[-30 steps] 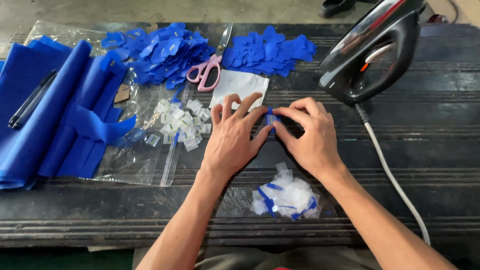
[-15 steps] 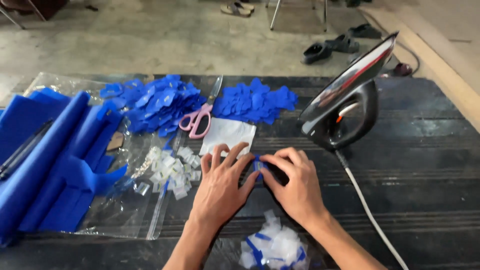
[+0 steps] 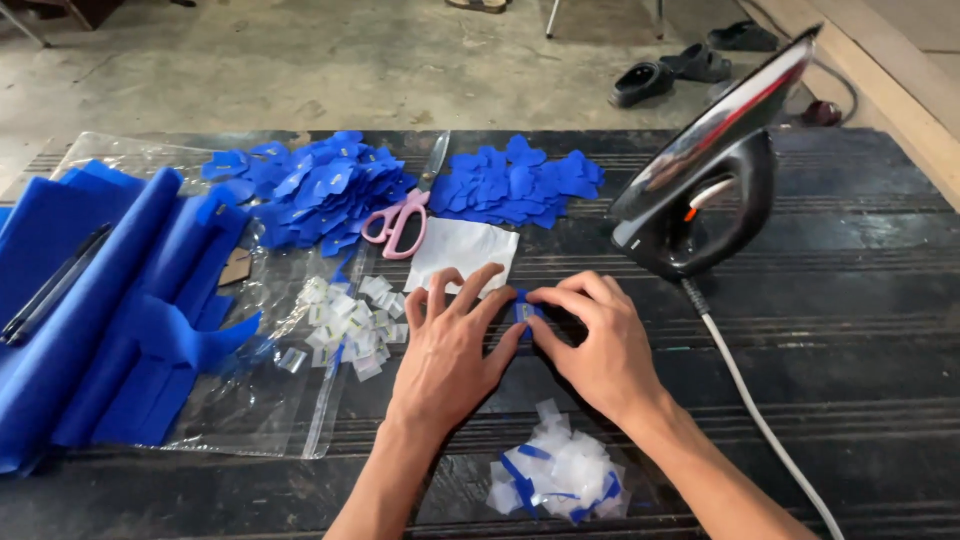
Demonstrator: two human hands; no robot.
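Small blue fabric piece [image 3: 523,311], with a pale tab at its middle — lies flat on the dark ribbed table [image 3: 860,330], near the middle, pressed between the fingertips of both hands. Left hand [image 3: 450,345]: palm down, fingers spread, its thumb and forefinger touching the left edge of the piece; not closed around anything. Right hand [image 3: 600,345]: palm down, fingers curved over the piece's right side, fingertips pinning it to the table; whether it pinches the piece or only presses on it cannot be told. White paper sheet [image 3: 462,252]: flat, just beyond the left hand's fingertips. Pink-handled scissors [image 3: 405,215]: shut, lying just left of the sheet, the blade pointing away between two heaps. Heap of blue fabric cutouts [image 3: 305,190], left of the blade; second heap of blue cutouts [image 3: 520,182], right of it. Black electric iron [image 3: 705,175]: stood on its heel to the right of the hands, soleplate tilted upward, its white cord [image 3: 760,420] running toward the near right edge. Scatter of small clear-white tabs [image 3: 345,320]: on a clear plastic bag [image 3: 250,410], left of the left hand. Folded blue cloth [image 3: 90,300]: at the far left — a dark pen [image 3: 50,285] lying on it. Pile of white and blue scraps [image 3: 558,475]: at the near edge, between the forearms. Dark sandals [image 3: 680,70]: on the concrete floor beyond the table.
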